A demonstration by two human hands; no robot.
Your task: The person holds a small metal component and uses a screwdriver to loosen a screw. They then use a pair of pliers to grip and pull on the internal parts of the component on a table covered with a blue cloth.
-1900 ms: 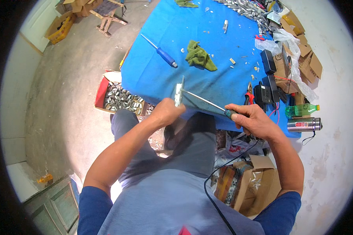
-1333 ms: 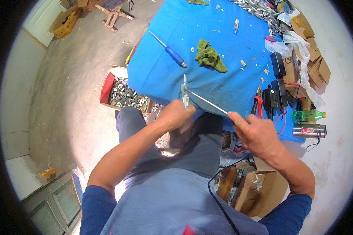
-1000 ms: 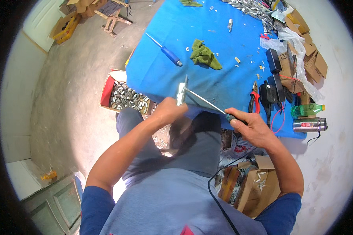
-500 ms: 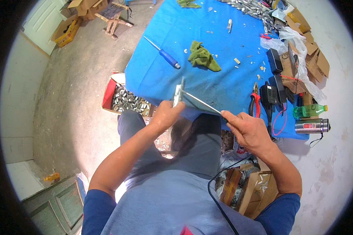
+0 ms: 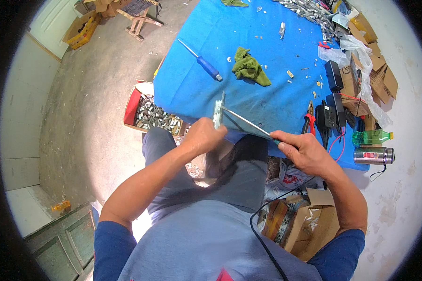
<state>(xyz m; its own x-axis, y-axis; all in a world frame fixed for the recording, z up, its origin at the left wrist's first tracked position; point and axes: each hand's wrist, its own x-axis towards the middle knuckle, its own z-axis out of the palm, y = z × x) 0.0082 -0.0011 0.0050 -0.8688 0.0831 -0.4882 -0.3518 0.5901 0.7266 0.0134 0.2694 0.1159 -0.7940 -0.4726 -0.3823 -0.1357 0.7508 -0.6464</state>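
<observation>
My left hand [image 5: 204,136] is closed around the lower end of a narrow silvery metal part [image 5: 218,111], held upright over the near edge of the blue-covered table. In my right hand [image 5: 305,152] is a screwdriver [image 5: 248,123]; its handle is mostly hidden in my fingers. The long shaft slants up to the left, and its tip meets the right side of the metal part. Beyond them on the cloth lie a second screwdriver [image 5: 207,67] with a blue handle and a crumpled green rag [image 5: 249,68].
Red-handled pliers [image 5: 309,122], black power adapters [image 5: 325,117], a green bottle [image 5: 371,137] and a steel flask [image 5: 373,155] line the table's right side. A red box [image 5: 131,107] of small metal pieces stands at left. More metal parts [image 5: 301,10] are heaped at the far right.
The view has shifted slightly. Both hands keep their holds, with the screwdriver tip still at the metal part; my right hand's grip on the handle looks slightly turned.
</observation>
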